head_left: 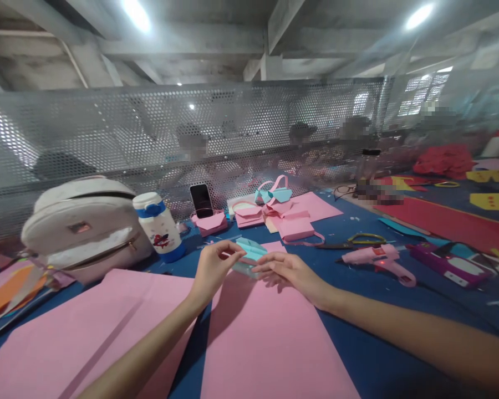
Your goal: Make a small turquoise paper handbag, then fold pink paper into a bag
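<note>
A small folded light-blue paper piece (253, 251) is held up between both hands over a long pink paper sheet (270, 343). My left hand (214, 268) pinches its left edge between thumb and fingers. On the other side, my right hand (293, 272) grips the near right edge, fingers close together; its thumb is partly hidden. A second, larger pink sheet (95, 327) with a crease lies to the left. Behind the hands are small pink paper bags (249, 216) and a pink bag with a light-blue flap (273, 195).
A white backpack (91, 221), a water bottle (158, 230) and a propped phone (201, 200) stand at the back left. To the right lie scissors (363, 239), a pink glue gun (378, 259) and a purple device (451, 265). A perforated metal screen (233, 122) rises behind; people are blurred beyond it.
</note>
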Demonstrator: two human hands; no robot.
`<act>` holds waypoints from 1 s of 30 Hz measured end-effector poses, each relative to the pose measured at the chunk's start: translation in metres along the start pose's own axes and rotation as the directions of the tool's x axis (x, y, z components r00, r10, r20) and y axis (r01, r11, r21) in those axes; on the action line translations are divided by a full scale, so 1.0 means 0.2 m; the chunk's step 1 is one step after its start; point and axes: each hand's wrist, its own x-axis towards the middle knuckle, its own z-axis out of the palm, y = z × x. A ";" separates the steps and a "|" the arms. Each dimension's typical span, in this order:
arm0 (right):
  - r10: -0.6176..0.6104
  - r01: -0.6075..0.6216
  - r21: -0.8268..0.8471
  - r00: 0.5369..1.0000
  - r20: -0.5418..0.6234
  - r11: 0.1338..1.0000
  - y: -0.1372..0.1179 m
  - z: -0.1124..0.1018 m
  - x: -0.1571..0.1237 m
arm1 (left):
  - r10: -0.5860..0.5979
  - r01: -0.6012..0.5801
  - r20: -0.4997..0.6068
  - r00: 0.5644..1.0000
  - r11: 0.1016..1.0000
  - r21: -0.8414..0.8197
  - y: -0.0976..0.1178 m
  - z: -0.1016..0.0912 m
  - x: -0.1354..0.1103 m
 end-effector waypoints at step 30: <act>-0.034 0.036 -0.040 0.999 0.032 0.999 0.05 -0.03 0.00 | -0.094 0.108 0.153 0.984 0.991 -0.085 0.06 0.17 -0.05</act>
